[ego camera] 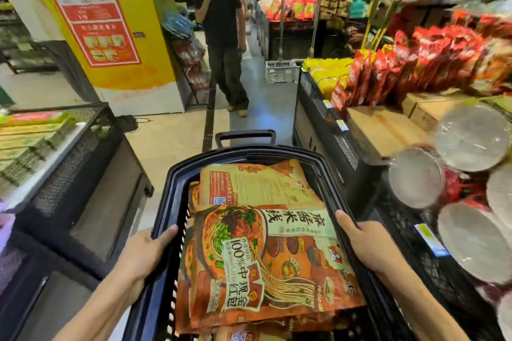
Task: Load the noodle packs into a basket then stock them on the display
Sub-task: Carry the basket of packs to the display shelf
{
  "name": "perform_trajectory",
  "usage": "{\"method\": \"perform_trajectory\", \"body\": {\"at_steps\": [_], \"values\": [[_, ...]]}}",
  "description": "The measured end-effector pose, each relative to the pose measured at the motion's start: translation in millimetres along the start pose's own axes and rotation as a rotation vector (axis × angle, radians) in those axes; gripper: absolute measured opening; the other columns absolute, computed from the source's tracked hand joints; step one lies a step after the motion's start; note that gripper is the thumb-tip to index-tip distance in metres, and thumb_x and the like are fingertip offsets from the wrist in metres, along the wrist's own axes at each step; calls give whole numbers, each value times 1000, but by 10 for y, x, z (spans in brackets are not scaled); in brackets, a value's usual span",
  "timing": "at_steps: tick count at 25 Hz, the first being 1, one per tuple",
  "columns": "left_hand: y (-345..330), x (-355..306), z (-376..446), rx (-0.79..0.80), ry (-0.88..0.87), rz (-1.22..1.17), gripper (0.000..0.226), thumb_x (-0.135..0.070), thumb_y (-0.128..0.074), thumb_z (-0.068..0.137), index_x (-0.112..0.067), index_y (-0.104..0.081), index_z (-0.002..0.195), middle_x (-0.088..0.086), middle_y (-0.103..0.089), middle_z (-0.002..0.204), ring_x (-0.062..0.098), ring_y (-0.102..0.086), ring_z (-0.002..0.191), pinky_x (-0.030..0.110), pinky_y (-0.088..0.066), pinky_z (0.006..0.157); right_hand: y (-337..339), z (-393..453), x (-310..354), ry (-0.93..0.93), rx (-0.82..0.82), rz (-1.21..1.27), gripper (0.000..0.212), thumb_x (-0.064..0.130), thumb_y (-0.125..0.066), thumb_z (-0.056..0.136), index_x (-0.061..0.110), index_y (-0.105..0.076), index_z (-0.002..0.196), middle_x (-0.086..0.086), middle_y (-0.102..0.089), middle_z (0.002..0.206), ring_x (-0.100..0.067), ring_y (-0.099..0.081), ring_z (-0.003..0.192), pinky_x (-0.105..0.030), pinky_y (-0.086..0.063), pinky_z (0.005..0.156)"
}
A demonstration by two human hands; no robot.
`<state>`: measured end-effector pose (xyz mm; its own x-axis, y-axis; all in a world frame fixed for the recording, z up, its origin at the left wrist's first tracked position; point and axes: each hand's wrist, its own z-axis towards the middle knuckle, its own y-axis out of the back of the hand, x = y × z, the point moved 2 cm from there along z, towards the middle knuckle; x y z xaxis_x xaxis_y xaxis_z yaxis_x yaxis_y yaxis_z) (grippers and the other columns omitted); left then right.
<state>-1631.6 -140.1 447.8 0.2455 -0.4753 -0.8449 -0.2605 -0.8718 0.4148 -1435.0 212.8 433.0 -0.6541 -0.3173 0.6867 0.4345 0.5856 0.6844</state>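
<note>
Head view: only 1 view supplied.
Basket (166,202): 1 dark plastic basket, near centre, carried at its 2 long rims; its folded handle (245,137) sits at the far end, unused.
Left hand (144,249): fingers wrapped over the left rim, thumb inside, clenched on the basket.
Right hand (368,246): fingers closed over the right rim, thumb along its inner edge, grasping the basket.
Reason for hold: judged a 2-handed carry, 1 hand per side, to keep a full load level while walking the aisle.
Noodle packs (266,257): orange printed packs lying flat inside the basket; 2 clearly visible on top, 1 near and 1 far, the near one overlapping the far one; edges of more show beneath, total count cannot be told.
Reason for lay: flat stacking lets the packs fill the basket without sliding out.
Task stage: loading looks done; stocking on the display not yet begun.
Display (388,130): right side, bare cardboard shelf surface near red snack bags (432,61) and yellow bags (324,69); possibly the target, not certain.
Round lidded tubs (471,138): near right, at least 4 foil tops in view.
Left counter (69,147): 1 dark mesh-sided unit holding green flat boxes, count blurred.
Crate (279,72): 1 pale crate on the floor, far centre.
Person (221,36): at least 1 standing in the far aisle, in the walking path; others behind, unclear.
</note>
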Motion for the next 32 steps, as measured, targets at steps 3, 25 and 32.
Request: {"method": "perform_trajectory", "body": {"at_steps": [3, 25, 32], "values": [[-266, -298, 826, 21, -5, -30, 26, -34, -71, 93, -9, -73, 86, 14, -75, 81, 32, -69, 78, 36, -53, 72, -85, 737, 251, -37, -17, 22, 76, 65, -48, 95, -1, -65, 60, -12, -70, 64, -26, -68, 65, -35, -48, 64], [-3000, -2825, 5969, 2, 83, -49, 27, -34, -69, 95, -16, -70, 115, 11, -74, 106, 29, -70, 92, 37, -54, 79, -227, 6905, 1505, -79, -31, 22, 75, 71, -43, 91, 4, -46, 56, -23, -60, 62, -36, -61, 63, -37, -37, 56], [-3713, -3066, 7265, 49, 157, -1, 31, -39, -69, 94, -13, -71, 111, 9, -76, 102, 32, -70, 99, 52, -53, 97, -411, 8357, 1691, -110, -14, -40, 72, 64, -45, 95, 3, -48, 57, -14, -60, 59, -28, -59, 63, -37, -41, 61]]}}
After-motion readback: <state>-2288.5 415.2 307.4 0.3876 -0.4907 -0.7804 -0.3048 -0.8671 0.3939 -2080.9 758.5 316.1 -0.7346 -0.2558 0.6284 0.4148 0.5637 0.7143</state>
